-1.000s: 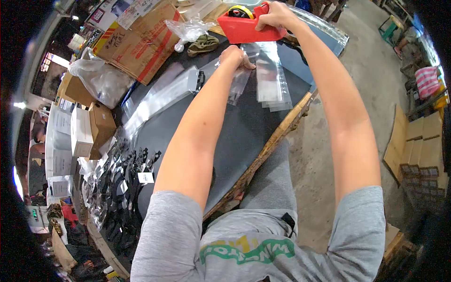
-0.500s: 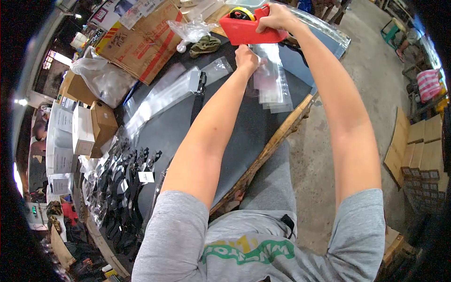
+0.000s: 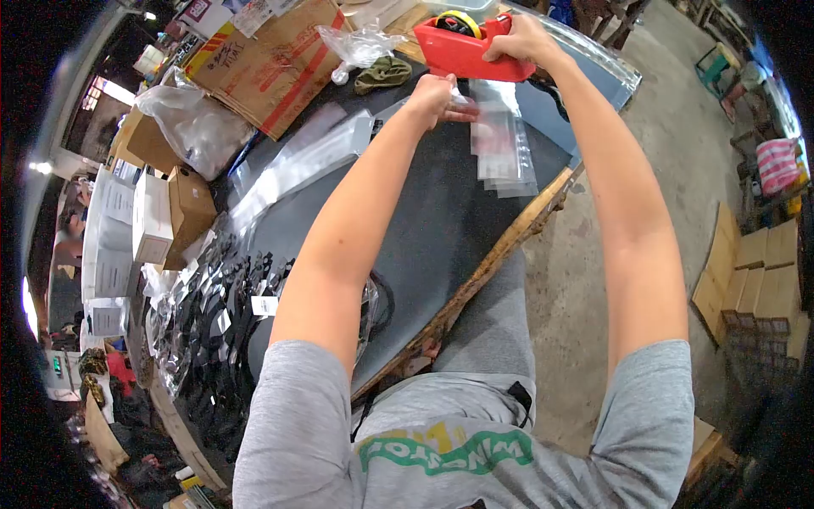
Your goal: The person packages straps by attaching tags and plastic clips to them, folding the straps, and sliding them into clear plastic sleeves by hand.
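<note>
Red tape dispenser at the tabletop's far side. Right hand: fingers gripping its end, a sound hold; body looks stiff, probably weighty. Left hand just beside, fingers partly extended; grip unclear.

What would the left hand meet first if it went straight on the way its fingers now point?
Most likely the clear plastic bags on the dark tabletop, just beyond the fingers of the left hand, though this view leaves any height gap unclear.

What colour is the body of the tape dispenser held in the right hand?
Red: the tape dispenser shows best in the head view.
</note>
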The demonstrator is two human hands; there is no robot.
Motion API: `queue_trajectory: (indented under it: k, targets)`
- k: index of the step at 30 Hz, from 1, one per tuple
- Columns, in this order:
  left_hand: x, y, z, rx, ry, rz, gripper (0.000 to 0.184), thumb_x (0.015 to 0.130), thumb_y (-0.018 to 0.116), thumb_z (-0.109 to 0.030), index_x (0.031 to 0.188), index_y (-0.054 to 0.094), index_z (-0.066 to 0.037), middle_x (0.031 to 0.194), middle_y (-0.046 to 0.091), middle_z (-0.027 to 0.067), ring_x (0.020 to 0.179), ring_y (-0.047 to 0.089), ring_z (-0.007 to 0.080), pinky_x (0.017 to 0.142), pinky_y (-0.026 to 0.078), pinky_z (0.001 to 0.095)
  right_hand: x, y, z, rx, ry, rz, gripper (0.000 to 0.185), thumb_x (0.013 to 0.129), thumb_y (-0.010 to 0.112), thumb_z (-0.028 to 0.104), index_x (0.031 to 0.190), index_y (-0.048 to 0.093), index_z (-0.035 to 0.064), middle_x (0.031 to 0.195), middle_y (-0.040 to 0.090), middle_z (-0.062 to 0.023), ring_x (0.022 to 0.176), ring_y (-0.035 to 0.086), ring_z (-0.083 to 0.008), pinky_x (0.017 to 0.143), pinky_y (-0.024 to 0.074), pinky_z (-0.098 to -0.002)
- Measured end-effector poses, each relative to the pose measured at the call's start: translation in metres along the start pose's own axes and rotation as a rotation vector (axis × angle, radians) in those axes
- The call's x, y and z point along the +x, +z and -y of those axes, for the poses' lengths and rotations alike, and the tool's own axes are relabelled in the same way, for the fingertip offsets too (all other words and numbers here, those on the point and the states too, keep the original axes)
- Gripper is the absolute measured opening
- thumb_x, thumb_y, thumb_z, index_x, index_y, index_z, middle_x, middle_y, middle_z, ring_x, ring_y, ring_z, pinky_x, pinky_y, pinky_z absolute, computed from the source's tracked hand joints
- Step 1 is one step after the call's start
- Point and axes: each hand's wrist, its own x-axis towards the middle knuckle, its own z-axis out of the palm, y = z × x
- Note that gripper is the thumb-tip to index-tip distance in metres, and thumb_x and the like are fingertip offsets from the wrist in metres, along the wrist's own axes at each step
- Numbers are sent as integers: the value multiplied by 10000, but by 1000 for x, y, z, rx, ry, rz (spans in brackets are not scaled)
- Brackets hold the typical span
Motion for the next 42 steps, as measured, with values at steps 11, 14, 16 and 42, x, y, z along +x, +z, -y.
queue_trajectory:
  k: [11, 14, 16, 42]
  targets:
    - [-68, -44, 19, -321, -33, 247, 414, 965, 413, -248, 1253, 418, 49, 1257, 508, 216, 1121, 548, 312, 860, 516, 362, -45, 10, -3, 44, 70, -125, 575, 454, 770, 315, 909, 655, -18, 869, 667, -190, 820, 646, -303, 752, 500, -360]
    - [-107, -50, 19, -271, 36, 216, 405, 955, 449, -260, 1223, 469, 43, 1213, 551, 192, 1094, 571, 288, 839, 515, 334, -59, 39, -37, 58, 105, -204, 722, 481, 803, 309, 1085, 570, -10, 989, 642, -201, 938, 621, -307, 830, 478, -356]
    - [-127, -54, 20, -304, 71, 191, 397, 952, 456, -263, 1213, 484, 34, 1204, 560, 183, 1080, 581, 279, 833, 516, 330, -68, 42, -35, 77, 79, -317, 830, 515, 826, 313, 1196, 479, -11, 1055, 612, -208, 984, 598, -323, 859, 465, -368]
    - [-265, -118, 92, -407, 130, -128, 234, 880, 608, -201, 993, 632, 3, 963, 650, 79, 858, 623, 131, 809, 501, 266, -238, 155, 203, 932, 28, 274, 216, 905, 562, 177, 771, 620, 18, 577, 558, 5, 479, 466, -34, 434, 359, -195]
